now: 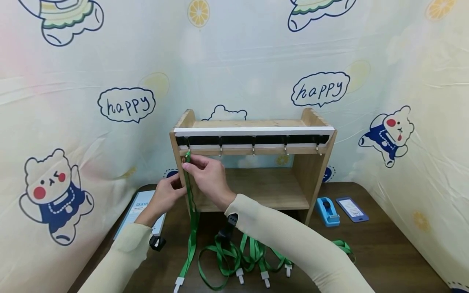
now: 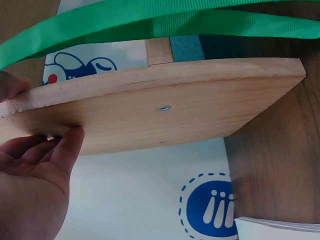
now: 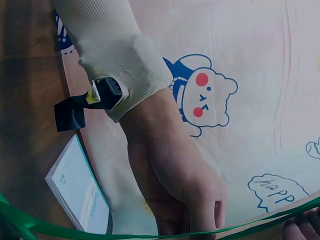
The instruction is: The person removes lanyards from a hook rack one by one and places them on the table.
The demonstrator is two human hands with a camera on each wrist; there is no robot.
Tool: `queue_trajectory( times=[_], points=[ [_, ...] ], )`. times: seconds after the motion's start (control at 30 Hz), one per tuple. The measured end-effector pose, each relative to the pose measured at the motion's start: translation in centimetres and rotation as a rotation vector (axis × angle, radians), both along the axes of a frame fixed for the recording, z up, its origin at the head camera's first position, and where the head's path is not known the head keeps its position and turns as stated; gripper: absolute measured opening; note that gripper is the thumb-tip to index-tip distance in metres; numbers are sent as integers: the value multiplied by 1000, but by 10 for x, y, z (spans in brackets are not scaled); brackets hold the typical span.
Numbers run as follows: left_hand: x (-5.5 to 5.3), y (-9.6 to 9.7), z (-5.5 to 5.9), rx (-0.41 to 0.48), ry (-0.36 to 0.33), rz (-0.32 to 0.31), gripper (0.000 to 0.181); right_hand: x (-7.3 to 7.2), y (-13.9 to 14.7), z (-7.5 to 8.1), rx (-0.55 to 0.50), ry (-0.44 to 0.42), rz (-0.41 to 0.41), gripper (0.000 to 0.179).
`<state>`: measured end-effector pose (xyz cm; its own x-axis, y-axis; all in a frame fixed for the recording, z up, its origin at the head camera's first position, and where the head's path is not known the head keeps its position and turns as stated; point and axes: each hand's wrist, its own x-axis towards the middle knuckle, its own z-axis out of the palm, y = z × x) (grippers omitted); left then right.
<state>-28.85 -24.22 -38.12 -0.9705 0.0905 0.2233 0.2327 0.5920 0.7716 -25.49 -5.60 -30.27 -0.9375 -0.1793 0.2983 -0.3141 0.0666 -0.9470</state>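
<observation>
My right hand (image 1: 212, 177) pinches a green lanyard (image 1: 192, 232) near its top, right under the leftmost hook (image 1: 188, 142) of the rack. The strap hangs down past the left side of the wooden shelf (image 1: 264, 191), ending in a white clip (image 1: 178, 281) low in the head view. My left hand (image 1: 165, 199) touches the shelf's left side panel (image 2: 165, 107). In the left wrist view its fingertips rest against the panel's outer face, while the green strap runs along the other side. Part of the right hand's grip is hidden behind its own fingers.
Several green lanyards (image 1: 253, 252) with white clips lie in front of the shelf, partly under my right arm. More hooks (image 1: 253, 147) line the black strip. A blue tape dispenser (image 1: 327, 211) and a phone-like card (image 1: 352, 209) are on the right; a white booklet (image 1: 141, 203) lies left.
</observation>
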Motion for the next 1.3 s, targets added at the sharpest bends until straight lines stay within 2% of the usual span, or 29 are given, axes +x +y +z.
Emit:
queue_trajectory(
  times=[0.57, 0.77, 0.93, 1.3],
  points=[
    [1, -1, 1, 19, -4, -5, 41, -2, -11, -1, -71, 21, 18, 21],
    [0, -2, -1, 16, 5, -8, 38, -4, -14, 1, -92, -13, 18, 15],
    [-1, -1, 1, 12, 20, -12, 42, -5, -16, 4, -110, -29, 15, 16],
    [0, -2, -1, 11, 0, -7, 46, -5, -17, 2, -114, -59, 0, 15]
  ],
)
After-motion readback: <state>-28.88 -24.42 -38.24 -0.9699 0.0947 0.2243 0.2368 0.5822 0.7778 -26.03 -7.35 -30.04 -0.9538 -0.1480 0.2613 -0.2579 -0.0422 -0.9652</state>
